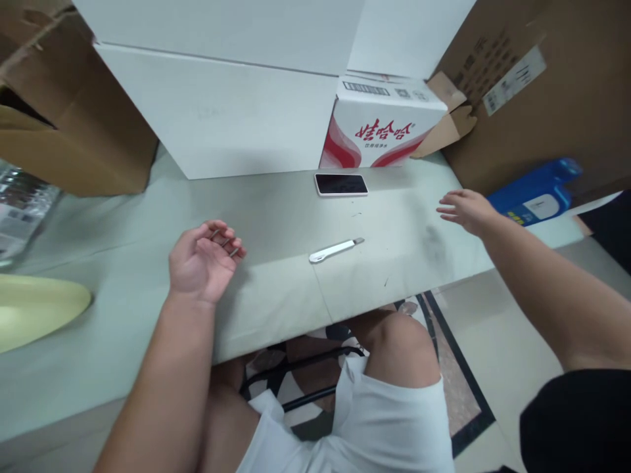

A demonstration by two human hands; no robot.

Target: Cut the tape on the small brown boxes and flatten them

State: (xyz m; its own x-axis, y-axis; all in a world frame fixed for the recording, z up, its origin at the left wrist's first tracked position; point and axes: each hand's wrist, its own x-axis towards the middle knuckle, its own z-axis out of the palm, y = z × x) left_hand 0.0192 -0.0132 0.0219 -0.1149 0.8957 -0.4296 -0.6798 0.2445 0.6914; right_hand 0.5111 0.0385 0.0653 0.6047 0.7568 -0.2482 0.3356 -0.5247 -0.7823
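Note:
Palm up, my left hand [204,261] hovers over the left part of the table, its fingers loosely curved and apart, nothing visibly held. My right hand [463,209] is at the right, fingers stretched out, close beside a blue plastic bottle [535,194] with a white label; a gap shows between fingertips and any object. Between the two hands lies a white utility knife [336,250], its blade pointing right. Beyond the knife a phone [342,184] with a dark screen and light edge rests flat on the table.
White boxes [221,118] and a red-and-white printed carton [382,125] line the back of the pale table [276,289]. Brown cardboard boxes stand at left [93,112] and right [562,85]. A yellow-green dish-like object [39,309] and a shiny clear package [22,210] lie far left.

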